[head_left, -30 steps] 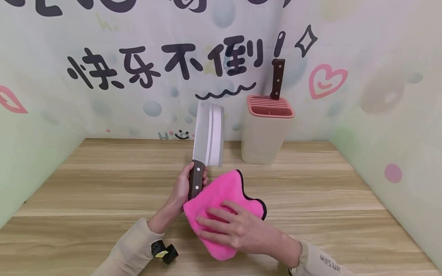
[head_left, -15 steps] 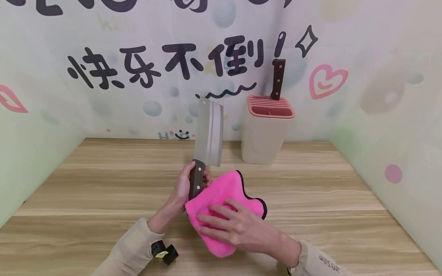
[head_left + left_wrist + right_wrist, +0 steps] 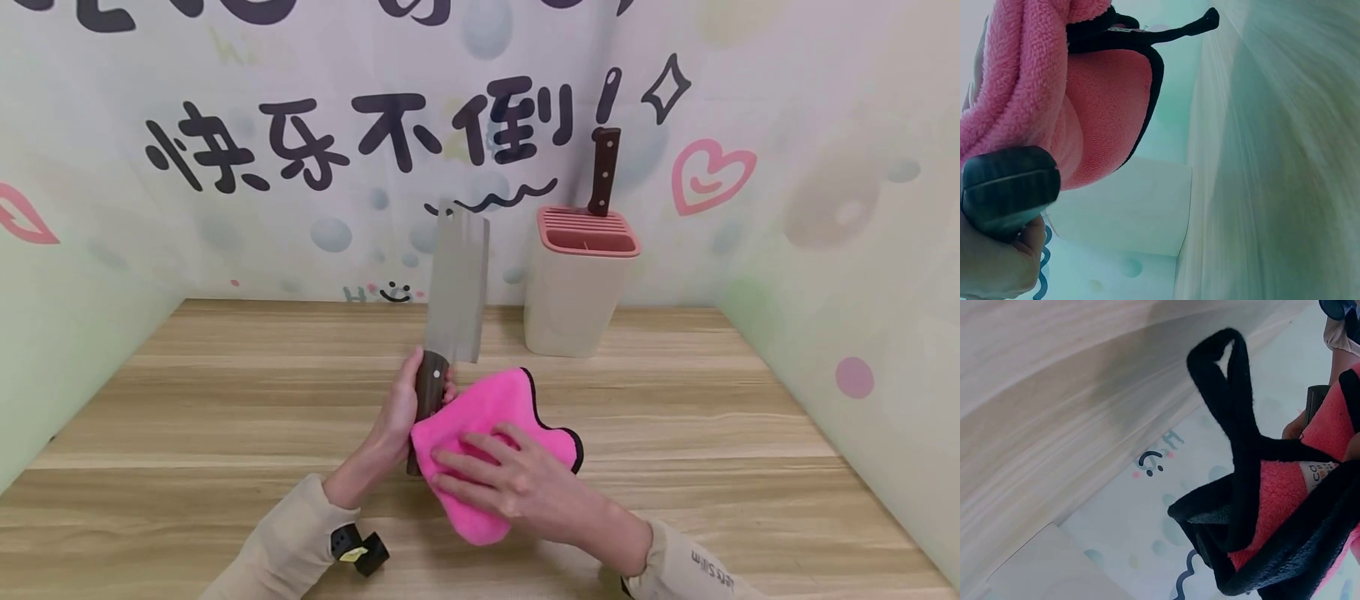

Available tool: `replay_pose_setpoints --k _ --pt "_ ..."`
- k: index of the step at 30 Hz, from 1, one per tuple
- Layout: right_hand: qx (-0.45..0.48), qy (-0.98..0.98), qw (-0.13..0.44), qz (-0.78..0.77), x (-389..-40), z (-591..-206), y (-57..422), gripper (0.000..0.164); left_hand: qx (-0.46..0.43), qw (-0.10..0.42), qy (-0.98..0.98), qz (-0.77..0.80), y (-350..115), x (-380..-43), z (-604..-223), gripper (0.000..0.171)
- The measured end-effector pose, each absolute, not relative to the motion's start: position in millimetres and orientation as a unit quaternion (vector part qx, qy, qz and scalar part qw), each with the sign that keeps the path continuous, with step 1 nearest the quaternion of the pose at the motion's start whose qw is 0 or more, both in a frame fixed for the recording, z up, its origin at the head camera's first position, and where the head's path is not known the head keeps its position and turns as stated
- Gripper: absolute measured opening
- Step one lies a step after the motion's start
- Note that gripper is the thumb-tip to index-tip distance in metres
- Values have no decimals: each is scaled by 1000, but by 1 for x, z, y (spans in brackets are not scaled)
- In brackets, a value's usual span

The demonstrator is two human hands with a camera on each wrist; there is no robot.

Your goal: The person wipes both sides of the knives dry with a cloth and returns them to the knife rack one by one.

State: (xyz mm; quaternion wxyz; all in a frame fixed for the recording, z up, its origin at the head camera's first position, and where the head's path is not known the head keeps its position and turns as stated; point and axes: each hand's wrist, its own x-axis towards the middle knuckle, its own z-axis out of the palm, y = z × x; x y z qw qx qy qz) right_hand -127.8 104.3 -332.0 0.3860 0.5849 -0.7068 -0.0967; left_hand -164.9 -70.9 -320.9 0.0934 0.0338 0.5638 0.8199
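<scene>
My left hand (image 3: 395, 412) grips a cleaver (image 3: 457, 287) by its dark riveted handle (image 3: 430, 383), blade pointing up and away. Over the handle's lower part lies a pink towel (image 3: 510, 400) with black edging, held in my right hand (image 3: 517, 483), whose bent fingers spread across it. The handle's butt pokes out below the towel's left corner. In the left wrist view, that butt (image 3: 1013, 184) shows close up against the fluffy towel (image 3: 1107, 112). A black hanging loop (image 3: 1213, 369) and a white label (image 3: 1317, 474) on the towel appear in the right wrist view.
A cream knife block (image 3: 570, 300) with a pink slotted top stands at the back right of the wooden table (image 3: 225, 400). One brown-handled knife (image 3: 603, 171) sticks up from it. Printed walls (image 3: 300, 233) enclose the back and sides.
The cleaver has turned slightly and its blade tip has risen a little. The towel has shifted slightly right and up, and the handle's butt now shows below its corner.
</scene>
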Motion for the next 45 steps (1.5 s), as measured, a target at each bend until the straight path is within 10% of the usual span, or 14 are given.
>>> replay_pose_setpoints --k 45 --pt "507 -755 411 -63 -134 -331 115 42 36 7 755 655 -81 -171 -323 25"
